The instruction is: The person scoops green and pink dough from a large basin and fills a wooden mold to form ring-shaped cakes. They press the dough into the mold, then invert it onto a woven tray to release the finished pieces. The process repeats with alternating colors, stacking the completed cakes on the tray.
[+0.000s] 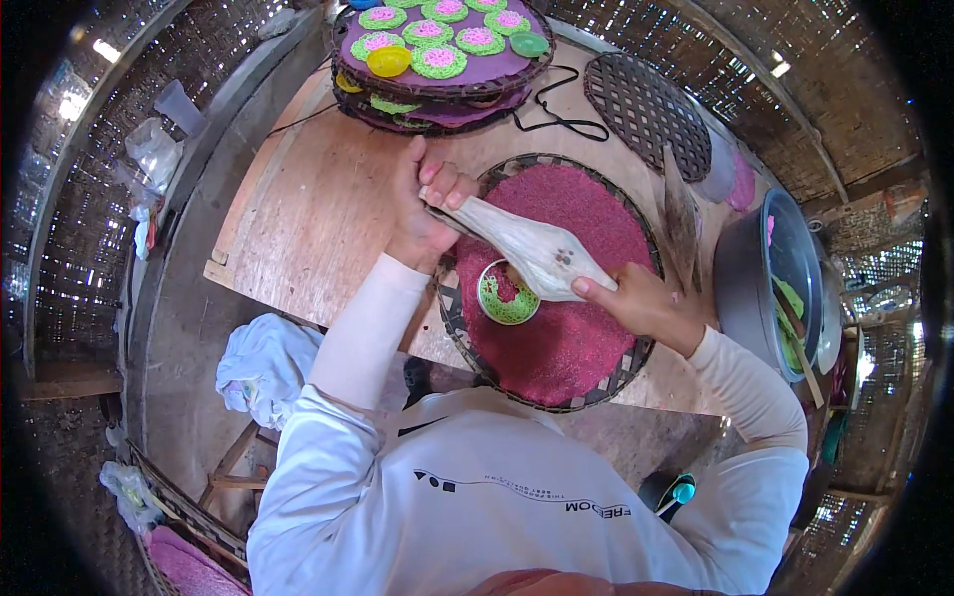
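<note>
My left hand is closed around the narrow upper end of a long pale, stained wrap, possibly cloth, with a darker edge along it. My right hand grips its wide lower end, thumb on top. The wrap slants over a round ring holding green stringy material around a reddish middle, partly hidden by the wrap. The ring rests on a red mesh surface inside a round woven tray on a wooden tabletop.
Stacked trays of green-pink rounds stand at the back, beside a dark cord and an empty lattice tray. A large metal basin with sticks sits at right. A pale cloth bundle lies below the table's left edge; woven walls surround me.
</note>
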Tool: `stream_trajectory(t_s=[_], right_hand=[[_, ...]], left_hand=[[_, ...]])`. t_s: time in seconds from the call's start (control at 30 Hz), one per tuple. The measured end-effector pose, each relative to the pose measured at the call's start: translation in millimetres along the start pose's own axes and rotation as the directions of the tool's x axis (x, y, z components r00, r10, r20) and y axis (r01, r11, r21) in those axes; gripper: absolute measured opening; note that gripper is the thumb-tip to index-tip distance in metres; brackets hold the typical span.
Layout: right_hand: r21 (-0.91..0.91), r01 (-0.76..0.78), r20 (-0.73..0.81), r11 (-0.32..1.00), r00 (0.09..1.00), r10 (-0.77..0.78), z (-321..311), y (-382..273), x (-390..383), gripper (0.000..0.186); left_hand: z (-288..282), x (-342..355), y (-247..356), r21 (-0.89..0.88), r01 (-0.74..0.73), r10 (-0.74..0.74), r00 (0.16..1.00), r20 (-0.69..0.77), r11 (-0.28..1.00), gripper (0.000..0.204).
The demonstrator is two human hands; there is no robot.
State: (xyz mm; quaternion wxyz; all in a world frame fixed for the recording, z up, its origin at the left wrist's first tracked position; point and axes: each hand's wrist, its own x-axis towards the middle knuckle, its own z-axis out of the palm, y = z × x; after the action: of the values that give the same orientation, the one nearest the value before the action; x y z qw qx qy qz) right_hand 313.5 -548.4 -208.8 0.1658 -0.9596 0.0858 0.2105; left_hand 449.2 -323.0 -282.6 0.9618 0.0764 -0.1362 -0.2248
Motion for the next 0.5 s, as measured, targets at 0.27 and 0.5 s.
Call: stream_trajectory(t_s=[0.27,0.5], right_hand=[[0.101,0.026,0.128,0.995,0.991,-0.039,13,-19,2,0.086],[0.114,0.025,0.161,0.993,0.986,-0.043,17,-11,-8,0.086]], left_hand=[[9,-20,25,0.083,-0.033,0.045,0.987,-0.156,0.996,0.041],[4,-29,18,0.053,0.005,0.006,0.98,-0.199,0.999,0.042]])
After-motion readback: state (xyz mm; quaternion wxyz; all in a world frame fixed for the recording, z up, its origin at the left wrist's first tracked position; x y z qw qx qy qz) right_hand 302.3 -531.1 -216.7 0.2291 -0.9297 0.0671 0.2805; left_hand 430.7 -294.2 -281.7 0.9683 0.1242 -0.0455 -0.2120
